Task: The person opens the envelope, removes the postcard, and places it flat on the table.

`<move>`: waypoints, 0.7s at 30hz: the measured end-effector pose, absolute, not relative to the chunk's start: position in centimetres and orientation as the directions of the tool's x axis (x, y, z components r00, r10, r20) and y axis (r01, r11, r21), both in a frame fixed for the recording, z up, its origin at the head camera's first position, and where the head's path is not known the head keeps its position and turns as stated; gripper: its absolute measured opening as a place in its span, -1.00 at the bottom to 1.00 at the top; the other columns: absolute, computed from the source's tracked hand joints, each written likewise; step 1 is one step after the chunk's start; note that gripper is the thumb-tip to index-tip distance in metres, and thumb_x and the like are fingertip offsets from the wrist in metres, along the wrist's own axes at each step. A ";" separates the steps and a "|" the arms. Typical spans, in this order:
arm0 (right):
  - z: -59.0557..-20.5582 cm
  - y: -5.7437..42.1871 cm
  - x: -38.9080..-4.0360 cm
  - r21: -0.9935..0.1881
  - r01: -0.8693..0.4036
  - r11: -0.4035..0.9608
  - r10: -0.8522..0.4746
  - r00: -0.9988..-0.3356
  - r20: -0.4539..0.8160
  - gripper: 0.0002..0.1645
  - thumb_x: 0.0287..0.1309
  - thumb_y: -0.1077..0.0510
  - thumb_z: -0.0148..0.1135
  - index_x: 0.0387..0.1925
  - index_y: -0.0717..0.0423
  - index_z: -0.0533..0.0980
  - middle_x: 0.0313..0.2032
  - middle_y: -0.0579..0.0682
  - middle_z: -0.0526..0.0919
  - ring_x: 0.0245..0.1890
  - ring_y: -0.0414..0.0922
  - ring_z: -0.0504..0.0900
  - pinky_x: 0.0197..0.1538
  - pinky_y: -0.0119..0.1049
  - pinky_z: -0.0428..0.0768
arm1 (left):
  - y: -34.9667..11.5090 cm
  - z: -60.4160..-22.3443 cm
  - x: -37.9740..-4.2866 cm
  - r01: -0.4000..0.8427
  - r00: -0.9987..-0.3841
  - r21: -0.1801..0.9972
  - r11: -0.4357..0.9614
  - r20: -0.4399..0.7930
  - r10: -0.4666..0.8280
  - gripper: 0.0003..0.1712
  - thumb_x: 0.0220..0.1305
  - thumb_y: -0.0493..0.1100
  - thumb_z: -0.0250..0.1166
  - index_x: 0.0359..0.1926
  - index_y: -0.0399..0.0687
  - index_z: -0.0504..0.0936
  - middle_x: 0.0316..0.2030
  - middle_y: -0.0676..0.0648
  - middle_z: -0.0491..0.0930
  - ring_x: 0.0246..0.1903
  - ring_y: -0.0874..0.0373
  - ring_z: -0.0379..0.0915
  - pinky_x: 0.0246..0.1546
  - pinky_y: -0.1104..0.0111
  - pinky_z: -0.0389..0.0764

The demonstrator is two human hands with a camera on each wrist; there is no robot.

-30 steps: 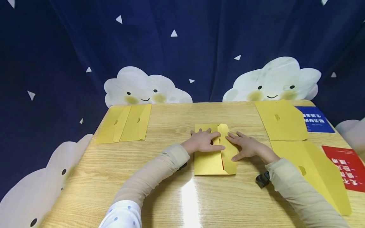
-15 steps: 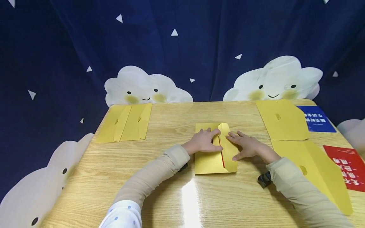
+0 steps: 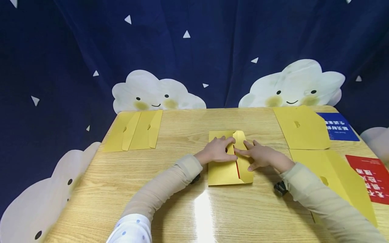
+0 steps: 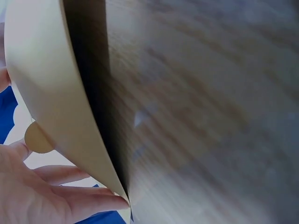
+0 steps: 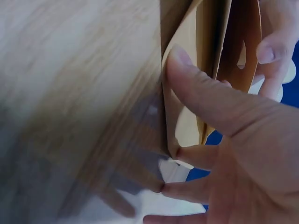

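A yellow envelope [image 3: 222, 173] lies in the middle of the table, its long flap [image 3: 244, 172] folded over from the right. A thin red strip shows in the slit along the flap's edge. My left hand [image 3: 216, 150] rests on the envelope's body, index finger and thumb reaching the slit; in the left wrist view its fingers [image 4: 96, 204] touch the paper edge. On the flap rests my right hand [image 3: 263, 156], index finger stretched to the slit. The right wrist view shows the flap bulging upward, with my right thumb [image 5: 198, 88] against its near edge.
Two overlapping yellow envelopes [image 3: 141, 133] lie at the table's back left. To the right are another yellow envelope [image 3: 307, 133], an unfolded one [image 3: 343, 179], a blue card [image 3: 340, 130] and a red card [image 3: 372, 180]. A dark blue cloud-patterned curtain [image 3: 218, 50] hangs behind.
The left fingers have shifted slightly on the envelope, and more of the red slit shows. My right index finger has slid left across the flap to its edge.
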State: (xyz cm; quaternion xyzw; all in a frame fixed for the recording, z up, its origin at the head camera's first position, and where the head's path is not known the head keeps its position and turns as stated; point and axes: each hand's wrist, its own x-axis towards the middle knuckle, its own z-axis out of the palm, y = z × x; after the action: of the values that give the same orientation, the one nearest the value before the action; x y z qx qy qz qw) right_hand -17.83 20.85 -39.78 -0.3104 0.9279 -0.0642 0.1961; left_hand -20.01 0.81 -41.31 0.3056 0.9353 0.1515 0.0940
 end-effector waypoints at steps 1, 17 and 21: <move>-39.7 20.7 -17.8 -0.224 -0.548 0.806 -0.591 -0.733 -0.335 0.04 -0.25 -0.14 0.34 0.33 -0.05 0.16 0.27 0.49 -0.02 0.13 0.58 0.00 -0.15 0.38 0.32 | 0.8 -41.3 -20.0 0.545 -0.795 0.342 0.766 -0.079 0.601 -0.35 0.05 0.26 0.14 0.15 0.19 0.32 -0.12 -0.09 0.46 -0.17 -0.02 0.44 -0.11 0.10 0.45; -39.1 20.1 -17.7 -0.107 -0.552 0.827 -0.546 -0.741 -0.390 -0.02 -0.21 -0.19 0.35 0.31 -0.12 0.22 0.29 0.41 0.01 0.16 0.48 0.09 -0.17 0.32 0.38 | 1.0 -41.3 -19.8 0.525 -0.808 0.325 0.787 -0.101 0.581 -0.34 0.06 0.28 0.14 0.18 0.22 0.30 0.04 -0.16 0.42 -0.01 -0.16 0.36 -0.16 0.06 0.47; -39.4 20.6 -17.8 -0.157 -0.557 0.815 -0.574 -0.742 -0.346 0.02 -0.22 -0.18 0.37 0.32 -0.06 0.20 0.28 0.41 0.04 0.16 0.49 0.09 -0.19 0.32 0.39 | 1.1 -41.2 -19.8 0.514 -0.812 0.325 0.794 -0.115 0.573 -0.28 0.05 0.30 0.13 0.23 0.22 0.27 0.12 -0.20 0.37 0.07 -0.25 0.30 -0.12 0.02 0.45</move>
State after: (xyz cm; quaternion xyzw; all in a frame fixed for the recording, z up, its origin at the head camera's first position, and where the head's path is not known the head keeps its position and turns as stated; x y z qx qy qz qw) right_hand -17.82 20.63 -39.36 -0.3030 0.9331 -0.0216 0.1925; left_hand -19.77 1.06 -41.16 0.2887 0.9413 0.1405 0.1042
